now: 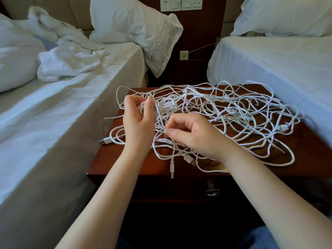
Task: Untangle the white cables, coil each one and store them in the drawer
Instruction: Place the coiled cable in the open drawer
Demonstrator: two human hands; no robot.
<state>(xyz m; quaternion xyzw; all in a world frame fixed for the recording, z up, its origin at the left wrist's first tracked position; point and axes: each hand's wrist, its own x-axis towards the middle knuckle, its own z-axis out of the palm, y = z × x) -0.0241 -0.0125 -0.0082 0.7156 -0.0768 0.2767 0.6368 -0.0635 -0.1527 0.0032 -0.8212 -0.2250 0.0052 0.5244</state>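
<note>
Plainly, our main risk is haste. Our right hand (192,133) pinches a single strand between thumb and forefinger, while our left hand (138,121) curls its fingers round a small bunch of loops near the nightstand's (314,159) left edge. If we tug that strand against the bunch, we judge the crossings between could cinch into tight knots. One plug (172,169) dangles over the front edge and another connector (105,141) pokes past the left edge, so a hard pull might drag loops off onto the floor. The white cables (233,112) sprawl over nearly the whole top as one loose heap of thin, overlapping curls, reaching the right edge. How many there are we cannot tell. The drawer (179,189) below the front edge is closed.
</note>
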